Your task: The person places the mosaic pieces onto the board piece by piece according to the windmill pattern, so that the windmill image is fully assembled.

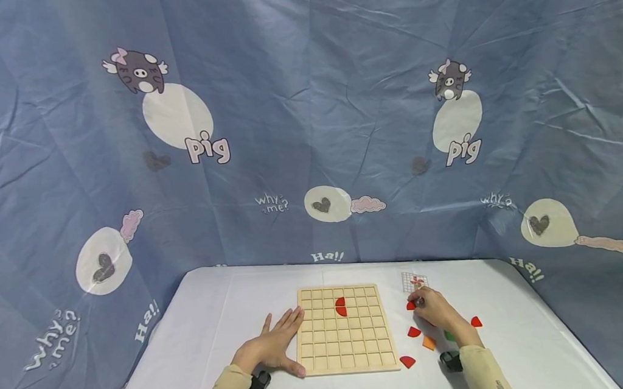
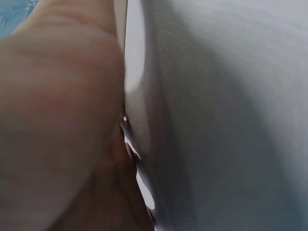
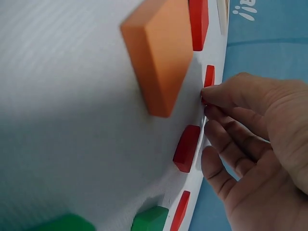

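A square wooden grid board (image 1: 348,364) lies on the table with two red quarter-circle pieces (image 1: 341,311) in neighbouring cells near its far side. Spread along the board's left edge, my left hand (image 1: 271,347) touches the frame with straight fingers and thumb. To the right of the board, my right hand (image 1: 436,310) pinches another red quarter-circle piece (image 3: 209,77) between thumb and fingertips, low at the table. Just beyond that hand is a small printed pattern card (image 1: 408,281), partly covered by it. In the left wrist view, the hand and table fill the picture closely.
Around the right hand lie loose red quarter-circle pieces (image 1: 407,361), an orange block (image 1: 429,343) and green blocks (image 3: 150,219). The white table (image 1: 263,284) meets a blue patterned cloth (image 1: 262,131) at its back and sides.
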A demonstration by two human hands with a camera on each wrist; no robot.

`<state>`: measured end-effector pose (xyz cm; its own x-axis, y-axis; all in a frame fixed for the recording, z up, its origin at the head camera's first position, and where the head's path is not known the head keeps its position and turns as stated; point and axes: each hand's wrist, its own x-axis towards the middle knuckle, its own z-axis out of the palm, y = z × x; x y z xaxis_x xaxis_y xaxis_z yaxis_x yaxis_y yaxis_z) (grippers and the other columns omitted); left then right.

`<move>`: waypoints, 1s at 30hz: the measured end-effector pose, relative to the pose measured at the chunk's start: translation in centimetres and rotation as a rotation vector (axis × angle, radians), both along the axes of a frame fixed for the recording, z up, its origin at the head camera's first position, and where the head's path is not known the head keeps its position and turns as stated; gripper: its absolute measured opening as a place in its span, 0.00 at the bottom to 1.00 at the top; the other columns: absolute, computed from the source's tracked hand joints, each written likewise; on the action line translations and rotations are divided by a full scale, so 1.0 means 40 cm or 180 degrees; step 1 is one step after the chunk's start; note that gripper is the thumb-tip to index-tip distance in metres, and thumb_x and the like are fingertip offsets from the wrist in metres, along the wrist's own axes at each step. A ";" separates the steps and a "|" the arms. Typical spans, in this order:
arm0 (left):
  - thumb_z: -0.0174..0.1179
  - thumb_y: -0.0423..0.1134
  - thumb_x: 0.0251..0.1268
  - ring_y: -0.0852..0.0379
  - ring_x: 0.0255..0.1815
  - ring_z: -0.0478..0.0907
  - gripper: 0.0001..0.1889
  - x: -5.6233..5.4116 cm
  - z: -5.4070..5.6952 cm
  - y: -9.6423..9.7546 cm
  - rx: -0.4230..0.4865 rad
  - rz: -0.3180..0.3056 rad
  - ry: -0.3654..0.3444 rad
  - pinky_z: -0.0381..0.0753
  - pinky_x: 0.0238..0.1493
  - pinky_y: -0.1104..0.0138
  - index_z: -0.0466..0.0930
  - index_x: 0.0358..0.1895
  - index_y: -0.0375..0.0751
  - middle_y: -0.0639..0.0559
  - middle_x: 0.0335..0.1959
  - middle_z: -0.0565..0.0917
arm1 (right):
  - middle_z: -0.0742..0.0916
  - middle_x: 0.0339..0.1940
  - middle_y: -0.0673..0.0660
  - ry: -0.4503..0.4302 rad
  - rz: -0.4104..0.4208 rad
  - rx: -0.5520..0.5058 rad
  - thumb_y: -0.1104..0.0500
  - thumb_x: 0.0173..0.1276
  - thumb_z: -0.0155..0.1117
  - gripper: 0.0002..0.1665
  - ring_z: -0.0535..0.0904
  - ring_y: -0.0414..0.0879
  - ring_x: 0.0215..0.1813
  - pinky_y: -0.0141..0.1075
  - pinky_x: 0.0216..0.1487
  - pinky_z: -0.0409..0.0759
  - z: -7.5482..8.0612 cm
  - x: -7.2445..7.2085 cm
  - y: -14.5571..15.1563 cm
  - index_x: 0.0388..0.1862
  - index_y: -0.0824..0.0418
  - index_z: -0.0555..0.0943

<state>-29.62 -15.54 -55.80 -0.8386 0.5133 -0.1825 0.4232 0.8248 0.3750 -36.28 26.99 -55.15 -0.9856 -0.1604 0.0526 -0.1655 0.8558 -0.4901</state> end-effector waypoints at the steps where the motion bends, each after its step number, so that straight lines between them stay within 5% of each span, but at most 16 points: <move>1: 0.68 0.73 0.30 0.45 0.81 0.38 0.72 0.000 0.000 0.000 0.0003 -0.0003 -0.0002 0.29 0.74 0.38 0.39 0.78 0.41 0.46 0.80 0.41 | 0.81 0.37 0.53 -0.0003 -0.0005 -0.0005 0.70 0.54 0.67 0.13 0.75 0.46 0.39 0.42 0.41 0.78 -0.001 0.000 0.000 0.40 0.61 0.84; 30: 0.68 0.72 0.33 0.43 0.80 0.39 0.71 0.004 0.007 -0.001 0.0018 -0.0066 0.0037 0.30 0.73 0.35 0.40 0.78 0.39 0.44 0.80 0.42 | 0.82 0.33 0.51 0.0079 -0.0047 -0.0137 0.66 0.55 0.69 0.11 0.74 0.44 0.36 0.35 0.37 0.75 0.016 0.011 -0.017 0.38 0.60 0.84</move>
<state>-29.48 -15.57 -55.52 -0.8298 0.5315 -0.1700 0.4445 0.8137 0.3746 -35.82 26.31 -54.50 -0.9862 -0.1428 0.0837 -0.1655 0.8366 -0.5223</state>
